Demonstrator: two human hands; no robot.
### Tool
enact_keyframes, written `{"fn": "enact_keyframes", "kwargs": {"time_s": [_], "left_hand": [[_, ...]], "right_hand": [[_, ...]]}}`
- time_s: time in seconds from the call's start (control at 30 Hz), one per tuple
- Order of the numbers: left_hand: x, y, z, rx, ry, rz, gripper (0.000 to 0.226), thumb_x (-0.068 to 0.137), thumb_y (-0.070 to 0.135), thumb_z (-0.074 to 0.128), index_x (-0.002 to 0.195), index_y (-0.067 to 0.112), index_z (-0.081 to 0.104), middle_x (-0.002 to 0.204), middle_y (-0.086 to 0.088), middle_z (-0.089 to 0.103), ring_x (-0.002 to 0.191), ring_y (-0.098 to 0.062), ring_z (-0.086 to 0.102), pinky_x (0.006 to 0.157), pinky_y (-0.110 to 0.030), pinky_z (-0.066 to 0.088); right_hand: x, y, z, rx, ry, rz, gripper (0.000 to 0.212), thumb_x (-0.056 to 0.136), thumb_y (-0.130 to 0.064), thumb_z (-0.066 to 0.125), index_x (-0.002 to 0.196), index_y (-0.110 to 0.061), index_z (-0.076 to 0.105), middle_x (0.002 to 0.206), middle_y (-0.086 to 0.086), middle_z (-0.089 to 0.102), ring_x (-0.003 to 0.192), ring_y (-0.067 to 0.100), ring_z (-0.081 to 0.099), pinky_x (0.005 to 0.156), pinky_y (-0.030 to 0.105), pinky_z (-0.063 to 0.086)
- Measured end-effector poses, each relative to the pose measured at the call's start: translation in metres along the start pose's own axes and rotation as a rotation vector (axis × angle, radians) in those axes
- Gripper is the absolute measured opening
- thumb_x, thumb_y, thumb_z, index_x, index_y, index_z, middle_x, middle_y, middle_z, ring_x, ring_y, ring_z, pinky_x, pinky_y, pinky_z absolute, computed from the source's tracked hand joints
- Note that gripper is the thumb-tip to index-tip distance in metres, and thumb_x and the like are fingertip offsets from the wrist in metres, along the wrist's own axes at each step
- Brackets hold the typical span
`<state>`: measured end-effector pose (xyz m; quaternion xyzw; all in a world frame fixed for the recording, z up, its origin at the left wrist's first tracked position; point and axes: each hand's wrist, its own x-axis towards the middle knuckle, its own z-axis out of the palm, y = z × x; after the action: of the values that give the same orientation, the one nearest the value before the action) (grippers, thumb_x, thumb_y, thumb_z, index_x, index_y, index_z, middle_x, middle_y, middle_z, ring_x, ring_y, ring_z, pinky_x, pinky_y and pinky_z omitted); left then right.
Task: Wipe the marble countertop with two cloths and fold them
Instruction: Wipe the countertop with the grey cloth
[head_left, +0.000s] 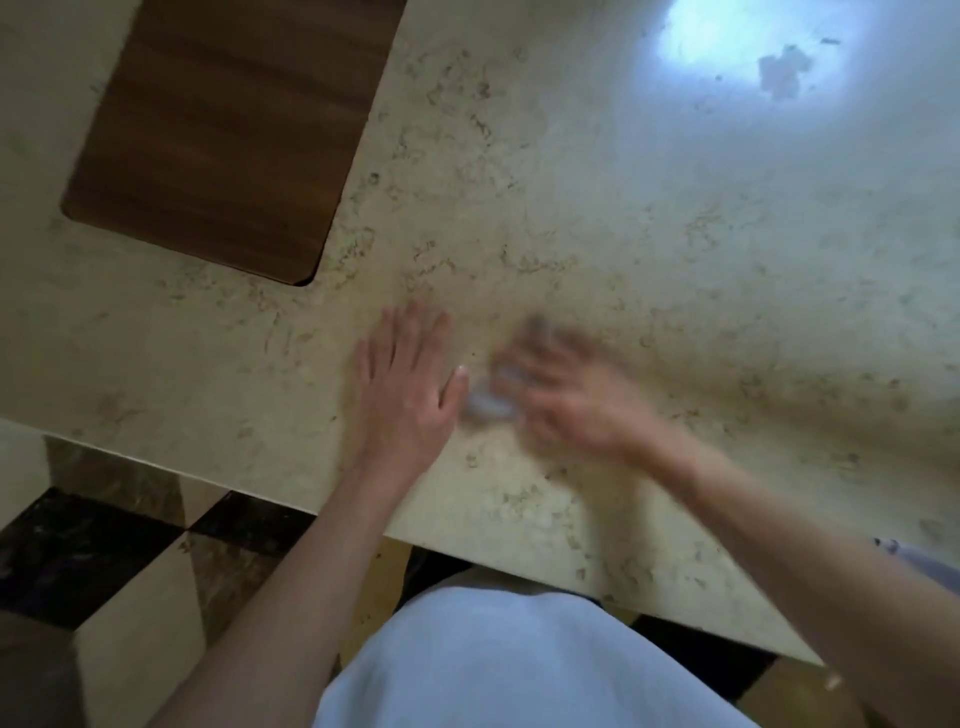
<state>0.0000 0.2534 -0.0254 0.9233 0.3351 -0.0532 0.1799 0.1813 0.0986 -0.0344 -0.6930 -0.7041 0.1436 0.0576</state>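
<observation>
Left hand (402, 379) laid flat, open, empty on the desk (675, 260), probably for support. Right grip (566, 395) blurred beside pale cloth (485, 402); closure impossible to tell.

Our left hand (402, 382) lies flat, palm down, fingers (415, 322) straight and slightly spread, thumb angled out toward our right hand. Left forearm bare, running from lower left up to wrist. Our right hand (563, 395) heavily blurred; palm faces down, fingers seem loosely curled, grip unreadable. Right forearm bare, entering from lower right. Hands sit just beside each other, thumb sides facing, whether touching unclear.
</observation>
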Motion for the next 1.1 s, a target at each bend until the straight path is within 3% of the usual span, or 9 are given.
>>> {"fn": "enact_keyframes", "kwargs": {"time_s": [0.1,0.2,0.43,0.57,0.7,0.8,0.87,1.0,1.1], "left_hand": [[0.008,0.013,0.009,0.104,-0.040,-0.054,0.064,0.102,0.052,0.022,0.159,0.025,0.013,0.169,-0.009,0.006,0.155,-0.032,0.001,0.123,-0.056,0.010],[0.007,0.012,0.015,0.169,-0.032,-0.048,0.064,0.102,0.054,0.018,0.159,0.026,0.009,0.169,-0.009,0.004,0.155,-0.032,0.000,0.123,-0.054,0.010],[0.008,0.011,0.017,0.166,-0.003,-0.040,0.065,0.102,0.054,0.021,0.160,0.027,0.008,0.169,-0.008,0.002,0.155,-0.031,0.001,0.123,-0.053,0.009],[0.009,0.012,0.017,0.182,-0.023,-0.051,0.065,0.102,0.055,0.018,0.160,0.028,0.005,0.169,-0.006,-0.004,0.156,-0.030,-0.005,0.124,-0.053,0.008],[0.008,0.016,0.014,0.211,-0.025,-0.070,0.064,0.103,0.053,0.020,0.159,0.025,0.009,0.169,-0.010,0.002,0.155,-0.032,0.000,0.123,-0.054,0.010],[0.008,0.018,0.012,0.218,-0.021,-0.065,0.064,0.103,0.050,0.024,0.159,0.023,0.012,0.169,-0.012,0.004,0.155,-0.034,0.003,0.123,-0.055,0.011],[0.009,0.018,0.013,0.209,-0.018,-0.073,0.064,0.103,0.050,0.026,0.159,0.023,0.013,0.169,-0.011,0.005,0.155,-0.034,0.004,0.123,-0.055,0.011],[0.010,0.017,0.017,0.219,-0.002,-0.073,0.064,0.102,0.047,0.033,0.159,0.022,0.018,0.168,-0.013,0.010,0.153,-0.037,0.009,0.121,-0.057,0.014],[0.010,0.018,0.016,0.209,-0.018,-0.081,0.063,0.103,0.046,0.032,0.159,0.022,0.016,0.168,-0.012,0.008,0.154,-0.036,0.006,0.121,-0.056,0.010]], "right_hand": [[0.044,0.098,-0.038,-0.057,0.122,0.458,0.049,0.106,-0.046,0.033,0.154,-0.039,0.034,0.165,0.001,0.030,0.155,0.033,0.021,0.121,0.058,0.024],[0.056,0.095,-0.039,-0.046,0.181,0.573,0.050,0.106,-0.041,0.033,0.155,-0.033,0.033,0.166,0.007,0.029,0.154,0.037,0.021,0.119,0.059,0.024],[-0.099,-0.092,0.030,0.130,-0.006,0.141,0.053,0.106,-0.044,0.042,0.157,-0.039,0.028,0.169,0.001,0.021,0.158,0.028,0.009,0.123,0.055,0.016],[-0.084,-0.018,0.015,0.030,-0.037,-0.233,0.048,0.106,-0.046,0.044,0.153,-0.042,0.036,0.166,-0.005,0.028,0.156,0.026,0.016,0.122,0.056,0.025],[-0.008,0.122,-0.041,-0.178,0.161,0.413,0.050,0.107,-0.046,0.033,0.157,-0.039,0.027,0.165,0.005,0.031,0.153,0.035,0.026,0.117,0.058,0.033],[0.014,0.136,-0.047,-0.003,0.199,0.611,0.053,0.105,-0.045,0.032,0.156,-0.033,0.030,0.167,0.006,0.024,0.154,0.037,0.019,0.121,0.059,0.022],[-0.003,0.080,-0.025,-0.044,0.247,0.503,0.054,0.103,-0.041,0.047,0.154,-0.031,0.030,0.165,0.005,0.025,0.153,0.037,0.024,0.120,0.056,0.025],[-0.123,-0.070,0.026,0.104,-0.084,-0.151,0.050,0.107,-0.046,0.039,0.156,-0.040,0.030,0.169,-0.007,0.022,0.158,0.026,0.006,0.125,0.053,0.010],[-0.142,-0.037,0.019,0.088,-0.139,-0.324,0.047,0.107,-0.048,0.038,0.154,-0.042,0.035,0.167,-0.010,0.027,0.158,0.020,0.010,0.125,0.049,0.015]]}}
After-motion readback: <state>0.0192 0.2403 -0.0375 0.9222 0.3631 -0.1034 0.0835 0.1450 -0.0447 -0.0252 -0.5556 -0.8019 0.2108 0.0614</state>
